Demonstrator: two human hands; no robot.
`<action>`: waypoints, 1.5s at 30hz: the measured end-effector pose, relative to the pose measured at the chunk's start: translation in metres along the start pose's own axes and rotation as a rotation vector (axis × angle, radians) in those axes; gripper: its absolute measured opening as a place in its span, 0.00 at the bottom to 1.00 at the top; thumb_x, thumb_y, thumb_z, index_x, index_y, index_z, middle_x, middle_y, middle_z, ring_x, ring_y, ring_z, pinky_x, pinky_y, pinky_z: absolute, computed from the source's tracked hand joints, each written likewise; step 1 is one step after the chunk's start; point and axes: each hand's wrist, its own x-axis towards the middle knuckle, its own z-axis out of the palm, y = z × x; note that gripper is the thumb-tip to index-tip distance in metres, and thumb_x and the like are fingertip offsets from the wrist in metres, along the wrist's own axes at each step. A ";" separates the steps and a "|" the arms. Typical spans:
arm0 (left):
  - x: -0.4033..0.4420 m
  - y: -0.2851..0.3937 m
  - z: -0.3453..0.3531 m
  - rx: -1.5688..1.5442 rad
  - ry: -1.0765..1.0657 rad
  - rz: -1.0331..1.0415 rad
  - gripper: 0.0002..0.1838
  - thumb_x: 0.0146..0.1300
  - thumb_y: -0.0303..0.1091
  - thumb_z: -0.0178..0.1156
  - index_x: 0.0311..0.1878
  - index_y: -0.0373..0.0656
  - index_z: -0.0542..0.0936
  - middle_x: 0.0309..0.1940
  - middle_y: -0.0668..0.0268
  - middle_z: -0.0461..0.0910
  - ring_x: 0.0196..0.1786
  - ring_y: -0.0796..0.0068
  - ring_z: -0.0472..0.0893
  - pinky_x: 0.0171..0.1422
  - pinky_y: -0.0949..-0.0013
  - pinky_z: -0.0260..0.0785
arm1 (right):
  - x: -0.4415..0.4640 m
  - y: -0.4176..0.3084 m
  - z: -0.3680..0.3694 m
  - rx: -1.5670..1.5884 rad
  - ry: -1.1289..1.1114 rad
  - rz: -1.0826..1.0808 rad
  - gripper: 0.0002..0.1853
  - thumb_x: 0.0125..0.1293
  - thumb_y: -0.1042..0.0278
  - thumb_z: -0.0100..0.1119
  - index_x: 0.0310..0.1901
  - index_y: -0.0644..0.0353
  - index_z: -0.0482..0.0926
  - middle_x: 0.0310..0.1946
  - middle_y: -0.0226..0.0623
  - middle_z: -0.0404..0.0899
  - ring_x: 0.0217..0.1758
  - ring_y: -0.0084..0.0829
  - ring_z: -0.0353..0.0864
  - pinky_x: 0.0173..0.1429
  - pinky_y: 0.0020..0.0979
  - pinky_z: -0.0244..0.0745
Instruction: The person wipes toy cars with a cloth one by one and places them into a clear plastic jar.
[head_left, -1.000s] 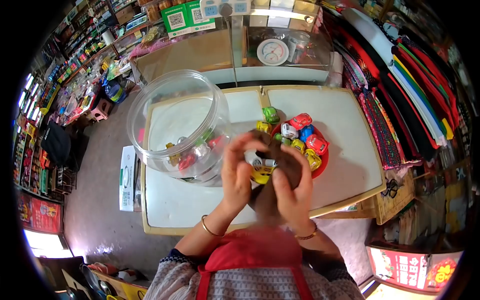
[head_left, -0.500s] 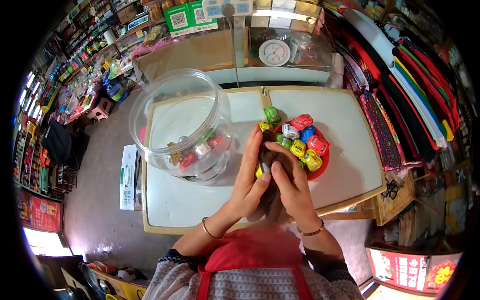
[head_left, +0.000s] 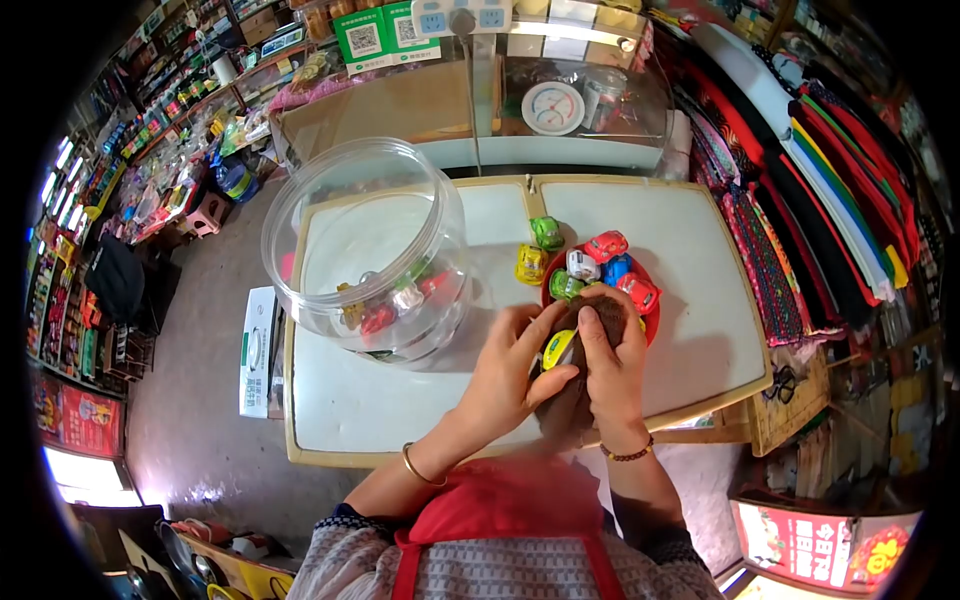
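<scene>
A yellow toy car (head_left: pixel 559 348) sits between my two hands, partly wrapped in a brown cloth (head_left: pixel 566 408). My left hand (head_left: pixel 512 365) closes on the car from the left, its thumb along the near side. From the right, my right hand (head_left: pixel 614 370) presses the cloth against the car with its thumb on top. Just beyond the hands is a red bowl (head_left: pixel 654 325) heaped with several toy cars, including a red car (head_left: pixel 640 292) and a white car (head_left: pixel 582 264). Outside its left rim stand another yellow car (head_left: pixel 531 264) and a green car (head_left: pixel 547 233).
A large clear plastic jar (head_left: pixel 450 235) with toy cars inside stands open on the left of the white table (head_left: pixel 400 410). Behind the table is a glass case with a round dial gauge (head_left: pixel 553 107). Folded fabrics (head_left: pixel 830 180) line the right; a white box (head_left: pixel 259 350) lies left.
Both hands have shifted slightly right, with the cloth now over the bowl's near side. The car shows more between them, and the yellow car left of the bowl has come into full view.
</scene>
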 end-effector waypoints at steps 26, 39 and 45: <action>0.029 -0.004 -0.204 0.188 0.538 -0.248 0.26 0.70 0.35 0.51 0.67 0.37 0.61 0.64 0.53 0.66 0.65 0.66 0.68 0.66 0.69 0.60 | 0.127 -0.069 0.167 0.111 -0.843 0.024 0.14 0.64 0.74 0.54 0.51 0.66 0.75 0.48 0.35 0.76 0.51 0.25 0.72 0.58 0.26 0.67; 0.052 0.030 -0.083 -0.112 0.264 0.155 0.20 0.63 0.27 0.57 0.58 0.36 0.71 0.57 0.53 0.74 0.60 0.58 0.73 0.63 0.65 0.63 | 0.095 -0.034 -0.020 0.386 -0.364 0.147 0.15 0.60 0.70 0.63 0.48 0.60 0.75 0.35 0.30 0.78 0.41 0.22 0.77 0.46 0.25 0.73; 0.087 -0.013 0.026 -0.254 -0.058 -0.081 0.19 0.67 0.35 0.54 0.57 0.36 0.71 0.52 0.50 0.76 0.56 0.54 0.76 0.58 0.62 0.67 | 0.038 0.026 -0.125 0.578 0.114 0.280 0.10 0.56 0.83 0.53 0.40 0.62 0.73 0.41 0.42 0.78 0.49 0.39 0.78 0.52 0.39 0.77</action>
